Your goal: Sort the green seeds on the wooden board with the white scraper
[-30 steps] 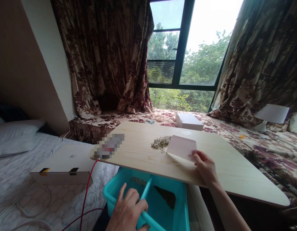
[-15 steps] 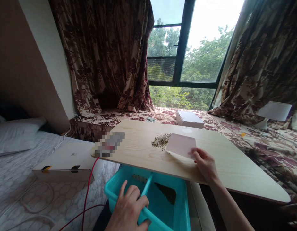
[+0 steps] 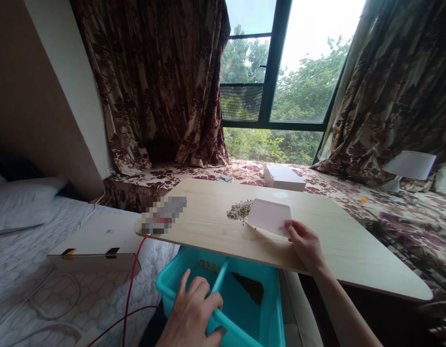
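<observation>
In my right hand [image 3: 305, 242] a thin white rectangular sheet [image 3: 269, 216] is pinched by its near right corner. The sheet tilts over the light wooden board [image 3: 204, 226], its left edge against a loose pile of small greenish-brown beans or seeds [image 3: 239, 211]. Below the board's near edge is a teal plastic bin [image 3: 273, 301] with a divider [image 3: 220, 276]. My left hand [image 3: 194, 306] grips the bin's near rim beside the divider, index finger and thumb around it. More dark seeds [image 3: 250, 287] lie in the right compartment, and a few pale ones [image 3: 208, 265] show in the left.
A blurred-out device [image 3: 164, 216] lies on the board's left end, with a red cable [image 3: 131, 284] hanging down. On the bed sits a flat white carton [image 3: 96, 238]. Behind the board are a white box [image 3: 284, 178] and a lamp [image 3: 410, 166] on the window seat.
The white sheet and my right hand have shifted slightly left, further against the seed pile. My left hand has stayed on the bin, and the view has tilted slightly.
</observation>
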The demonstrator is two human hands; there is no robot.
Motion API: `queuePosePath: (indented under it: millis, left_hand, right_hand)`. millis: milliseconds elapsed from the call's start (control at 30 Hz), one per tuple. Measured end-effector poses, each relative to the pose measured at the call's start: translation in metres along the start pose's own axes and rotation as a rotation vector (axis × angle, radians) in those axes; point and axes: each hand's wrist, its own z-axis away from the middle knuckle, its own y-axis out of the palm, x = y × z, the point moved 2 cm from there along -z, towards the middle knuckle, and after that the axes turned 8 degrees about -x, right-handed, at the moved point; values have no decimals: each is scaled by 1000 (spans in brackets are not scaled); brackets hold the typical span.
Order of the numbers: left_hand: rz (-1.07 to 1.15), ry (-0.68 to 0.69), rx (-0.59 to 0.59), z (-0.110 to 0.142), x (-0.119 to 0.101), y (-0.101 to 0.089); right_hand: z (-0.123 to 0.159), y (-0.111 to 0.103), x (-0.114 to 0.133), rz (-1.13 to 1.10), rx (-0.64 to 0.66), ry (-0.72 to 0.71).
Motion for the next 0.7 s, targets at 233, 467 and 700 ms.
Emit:
queuePosePath:
  millis: [233, 467, 700]
  left_hand:
    - [-2, 9, 21, 0, 0, 0]
    - [1, 9, 4, 0, -2, -1]
    - [-31, -4, -33, 0, -4, -1]
  right_hand:
    - [0, 1, 0, -10, 14, 8]
    - [-1, 2, 1, -38, 23, 3]
    - [2, -4, 3, -8, -99, 35]
